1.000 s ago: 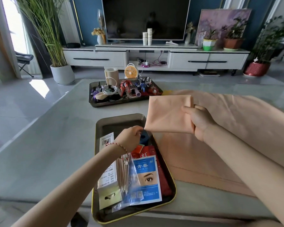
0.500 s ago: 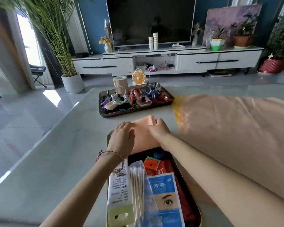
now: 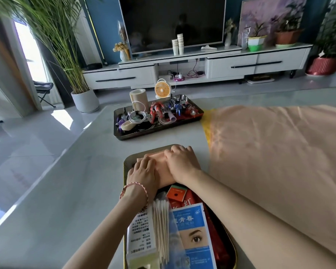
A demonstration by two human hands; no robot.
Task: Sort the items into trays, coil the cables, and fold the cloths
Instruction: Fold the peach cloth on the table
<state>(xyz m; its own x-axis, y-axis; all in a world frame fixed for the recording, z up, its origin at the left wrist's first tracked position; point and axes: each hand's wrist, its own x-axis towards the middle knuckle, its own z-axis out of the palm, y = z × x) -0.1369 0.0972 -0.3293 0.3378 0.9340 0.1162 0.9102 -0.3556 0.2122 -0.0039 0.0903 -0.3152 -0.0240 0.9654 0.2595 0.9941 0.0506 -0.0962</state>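
A folded peach cloth (image 3: 161,167) lies in the far end of the near metal tray (image 3: 127,161). My left hand (image 3: 143,174) and my right hand (image 3: 181,164) both press flat on it, side by side, fingers straight. Nearer me the same tray holds a white box (image 3: 142,232), a bag of cotton swabs (image 3: 161,226), a blue eye-print packet (image 3: 193,233) and red packets (image 3: 177,194). A large peach cloth (image 3: 275,162) is spread flat on the table to the right.
A second dark tray (image 3: 122,137) farther back holds coiled white cables (image 3: 137,116), toy figures and small items. Behind it stand a tape roll (image 3: 139,98) and a small orange fan (image 3: 162,90). The table's left edge drops to the floor.
The folded cloth, held up in the air by my right hand a second ago, now lies in the near tray. Both hands came down flat on it.
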